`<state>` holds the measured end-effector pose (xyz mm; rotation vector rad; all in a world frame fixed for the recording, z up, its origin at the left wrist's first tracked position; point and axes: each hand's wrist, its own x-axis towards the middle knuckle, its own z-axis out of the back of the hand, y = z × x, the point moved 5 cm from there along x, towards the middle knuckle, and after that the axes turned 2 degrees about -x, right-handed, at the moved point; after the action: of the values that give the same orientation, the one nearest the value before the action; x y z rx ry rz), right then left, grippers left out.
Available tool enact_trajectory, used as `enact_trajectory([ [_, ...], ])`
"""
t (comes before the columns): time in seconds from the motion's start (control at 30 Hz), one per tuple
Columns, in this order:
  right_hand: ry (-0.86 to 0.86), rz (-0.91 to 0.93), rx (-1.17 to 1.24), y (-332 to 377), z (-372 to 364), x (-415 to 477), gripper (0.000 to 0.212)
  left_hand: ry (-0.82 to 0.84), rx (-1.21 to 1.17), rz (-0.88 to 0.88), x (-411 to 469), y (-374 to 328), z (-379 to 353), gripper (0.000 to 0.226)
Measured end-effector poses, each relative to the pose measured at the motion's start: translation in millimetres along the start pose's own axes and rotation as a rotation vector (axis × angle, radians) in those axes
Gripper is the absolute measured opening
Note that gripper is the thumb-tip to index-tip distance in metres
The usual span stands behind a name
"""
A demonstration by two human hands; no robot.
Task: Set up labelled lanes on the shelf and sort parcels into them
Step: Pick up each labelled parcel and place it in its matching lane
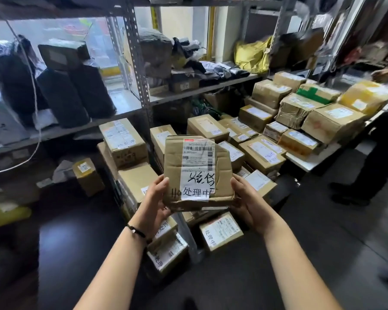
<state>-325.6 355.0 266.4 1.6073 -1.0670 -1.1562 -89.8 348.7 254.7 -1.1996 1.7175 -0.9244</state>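
Observation:
I hold a crumpled brown cardboard parcel [222, 166] up in front of me, its face towards the camera. It carries a white shipping label with barcodes, handwritten black characters and a white sticker printed with Chinese characters. My left hand [154, 202] grips its lower left edge, thumb on the front. My right hand [248, 204] grips its lower right corner. The metal shelf [141, 86] stands behind, with dark wrapped parcels [76, 86] on its middle board.
Several labelled cardboard boxes [262, 153] are piled on the floor and on a low white board at the right. More boxes [220, 231] lie below my hands. A yellow bag [251, 54] sits on the shelf. A person in dark trousers [372, 166] stands at the right.

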Motion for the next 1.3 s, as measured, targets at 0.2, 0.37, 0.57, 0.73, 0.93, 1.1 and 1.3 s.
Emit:
enact_trajectory([
  [0.2, 0.015, -0.019, -0.038, 23, 15, 71, 0.102, -0.066, -0.052, -0.014, 62, -4, 13, 0.103],
  [0.37, 0.032, -0.051, -0.052, 37, 23, 117, 0.098, -0.107, -0.096, -0.037, 96, -14, 15, 0.107],
  [0.57, 0.151, -0.095, -0.043, 40, 29, 147, 0.091, -0.169, -0.078, -0.063, 115, -25, 16, 0.113],
  [0.73, 0.208, -0.061, -0.088, 62, 30, 161, 0.088, -0.2, -0.052, -0.086, 121, -37, 3, 0.114],
  [0.93, 0.233, -0.108, -0.068, 63, 48, 171, 0.068, -0.254, -0.02, -0.076, 120, -29, -9, 0.114],
  [1.1, 0.188, -0.126, 0.058, 51, 57, 177, 0.057, -0.314, 0.014, -0.014, 117, -5, -21, 0.105],
  [1.3, 0.15, -0.297, 0.233, 18, 71, 189, 0.056, -0.479, -0.036, -0.101, 105, -11, -3, 0.051],
])
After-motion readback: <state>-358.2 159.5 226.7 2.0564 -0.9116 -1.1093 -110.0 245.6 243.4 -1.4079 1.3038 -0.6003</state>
